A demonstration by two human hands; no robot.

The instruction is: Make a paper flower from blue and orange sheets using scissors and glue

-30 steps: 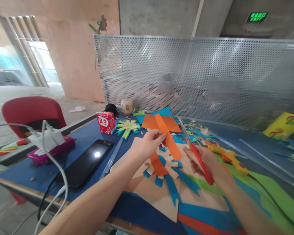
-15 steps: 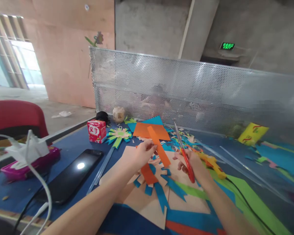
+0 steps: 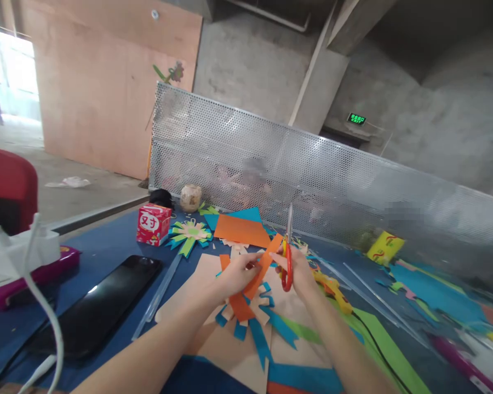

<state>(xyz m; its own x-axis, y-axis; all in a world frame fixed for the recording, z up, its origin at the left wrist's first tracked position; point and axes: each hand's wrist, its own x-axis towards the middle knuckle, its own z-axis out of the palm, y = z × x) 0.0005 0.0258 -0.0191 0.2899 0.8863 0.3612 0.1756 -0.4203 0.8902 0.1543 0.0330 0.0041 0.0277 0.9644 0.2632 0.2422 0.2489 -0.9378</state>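
Observation:
An orange paper strip [image 3: 255,283] is pinched in my left hand [image 3: 239,273], slanting up to the right. My right hand [image 3: 298,268] holds red-handled scissors [image 3: 288,265], their blades pointing up and away. Fingers of that hand also reach the strip's upper right side. Below lies a blue and pale pink paper rosette [image 3: 267,314] with curled petals and tails, on pale pink sheets [image 3: 213,339]. A second orange strip [image 3: 241,307] rests on the rosette. Behind my hands sits an orange sheet [image 3: 242,230] over blue paper.
At left are a black phone [image 3: 102,301], a white plug adapter [image 3: 20,254] and a red box [image 3: 153,224]. A finished paper rosette [image 3: 191,232] lies behind. A yellow glue gun [image 3: 334,290] with cord is right, a yellow packet [image 3: 385,248] farther. A perforated metal screen [image 3: 213,148] borders the table.
The orange strip has swung from leaning up-left to leaning up-right. My right hand has moved in to it, and the scissors now point more upright. The camera view has tilted and turned right.

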